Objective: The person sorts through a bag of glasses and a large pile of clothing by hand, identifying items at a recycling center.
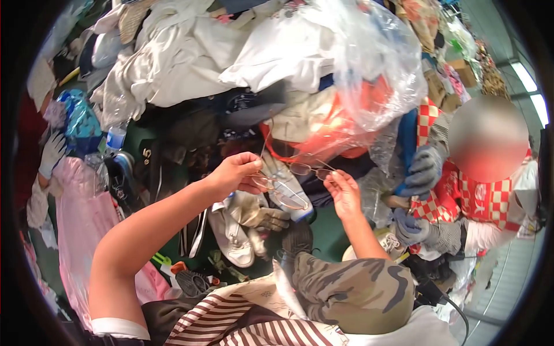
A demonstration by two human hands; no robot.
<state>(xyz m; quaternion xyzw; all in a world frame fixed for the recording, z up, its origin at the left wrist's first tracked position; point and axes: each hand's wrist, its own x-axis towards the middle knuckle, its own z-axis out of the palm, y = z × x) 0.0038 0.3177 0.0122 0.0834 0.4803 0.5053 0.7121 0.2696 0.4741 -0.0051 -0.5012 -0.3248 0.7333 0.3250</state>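
Note:
My left hand (245, 173), bare, pinches a pair of eyeglasses (290, 200) with thin light frames, which hang from its fingers toward the middle. A second pair of thin-framed glasses (301, 169) is in the closed fingers of my right hand (342, 189). The two pairs are held close together and overlap the sorting pile in view. Below them lie a white sneaker (234, 236) and a worn work glove (268, 219); a pale sneaker (288, 181) sits just behind the glasses.
White cloth (179, 57) and a clear plastic bag (378, 63) are heaped at the back. At right, a co-worker's grey-gloved hand (424, 173) is near; another gloved hand (53, 153) shows at far left. A camouflage cap (355, 294) and pink fabric (83, 230) are nearer.

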